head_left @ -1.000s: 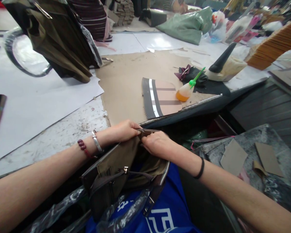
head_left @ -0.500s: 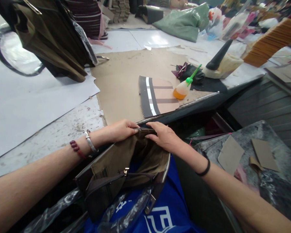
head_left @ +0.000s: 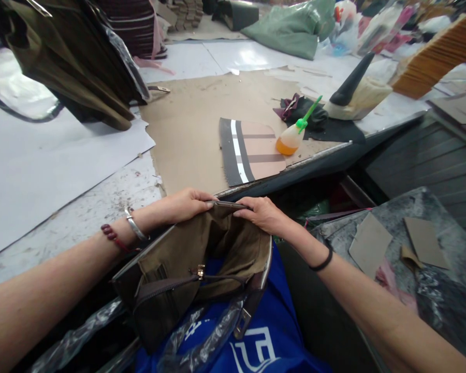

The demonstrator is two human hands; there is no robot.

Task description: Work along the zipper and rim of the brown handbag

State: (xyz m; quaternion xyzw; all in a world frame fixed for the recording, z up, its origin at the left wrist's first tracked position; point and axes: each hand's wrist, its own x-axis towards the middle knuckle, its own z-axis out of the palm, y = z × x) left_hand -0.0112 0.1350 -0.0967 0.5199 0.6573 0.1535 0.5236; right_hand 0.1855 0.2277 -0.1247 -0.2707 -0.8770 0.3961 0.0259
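Bag [head_left: 171,246] sat against blue cloth [head_left: 277,300] before the bench [head_left: 135,178], mouth upward, long axis slanting from near left to far right. Its far rim [head_left: 226,204] ran between my fingers [head_left: 205,195]: left hand [head_left: 188,204] pinched nearly closed on it, right hand [head_left: 266,213] (a little apart) gripping likewise.

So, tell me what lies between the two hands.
In the head view, a short stretch of handbag rim spans from left hand to right hand.
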